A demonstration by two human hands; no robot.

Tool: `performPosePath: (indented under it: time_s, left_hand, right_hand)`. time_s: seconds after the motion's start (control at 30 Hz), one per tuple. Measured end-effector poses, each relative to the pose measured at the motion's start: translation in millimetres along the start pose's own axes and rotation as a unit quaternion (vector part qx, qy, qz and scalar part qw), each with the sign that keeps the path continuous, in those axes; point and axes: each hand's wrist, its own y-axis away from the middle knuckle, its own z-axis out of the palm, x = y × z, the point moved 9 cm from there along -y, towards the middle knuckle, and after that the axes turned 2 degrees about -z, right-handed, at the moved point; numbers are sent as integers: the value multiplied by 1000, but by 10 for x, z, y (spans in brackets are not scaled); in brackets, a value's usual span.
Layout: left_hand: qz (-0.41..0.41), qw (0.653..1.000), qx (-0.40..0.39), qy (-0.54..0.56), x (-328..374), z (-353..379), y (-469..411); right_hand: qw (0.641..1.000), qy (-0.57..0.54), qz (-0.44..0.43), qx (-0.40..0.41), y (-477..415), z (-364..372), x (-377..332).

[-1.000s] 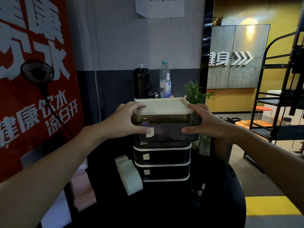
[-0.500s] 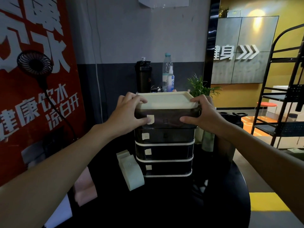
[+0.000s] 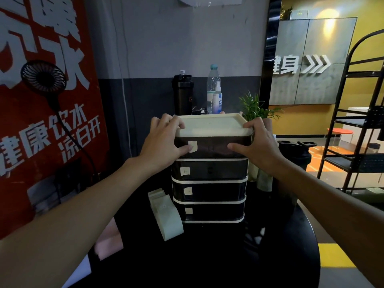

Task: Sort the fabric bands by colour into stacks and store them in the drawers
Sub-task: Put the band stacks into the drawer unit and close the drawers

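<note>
Four drawers stacked centre frame, contents not discernible; left grip and right grip both clasp the top drawer.

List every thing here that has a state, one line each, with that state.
top drawer unit: sits on the lower drawers, drawer shut, gripped at both sides.
left hand: grips the top drawer unit.
right hand: grips the top drawer unit.
lower drawers: all three shut.
green bands: stacked on the table, not stored.
pink bands: on the table, partly hidden.
water bottle: upright, capped.
</note>
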Motion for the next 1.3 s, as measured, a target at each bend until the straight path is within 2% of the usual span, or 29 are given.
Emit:
performPosePath:
  time_s: [0.1, 0.2, 0.37, 0.53, 0.7, 0.83, 0.97, 1.13, 1.3]
  left_hand:
    - [5, 1000, -9, -5, 21, 15, 13]
    - [12, 999, -21, 32, 14, -20, 82]
    - [5, 995, -66, 80, -220, -169, 332]
    - [-41, 983, -174, 42, -706, -344, 755]
    - [-107, 965, -238, 31, -1232, -515, 1203]
    - [-143, 953, -266, 22, -1580, -557, 1509]
    - [-152, 943, -296, -15, -1814, -462, 1694]
    - [-170, 917, -353, -69, -2183, -152, 1825]
    - [-146, 919, -362, -46, -2257, 100, 1814]
  right_hand:
    - [1000, -8, 5, -3, 14, 16, 15]
    - [1000, 29, 1, -2, 74, 2, -8]
    - [995, 49, -78, 22, 357, -21, -368]
    - [986, -66, -128, -79, 807, 456, -815]
    - [961, -154, -136, -183, 1324, 1138, -1294]
    - [947, -195, -126, -223, 1667, 1641, -1548]
    - [939, -168, -103, -283, 1947, 2208, -1548]
    - [923, -89, -140, -347, 2303, 2653, -1449]
    - [910, -32, -164, -380, 2465, 2794, -1410]
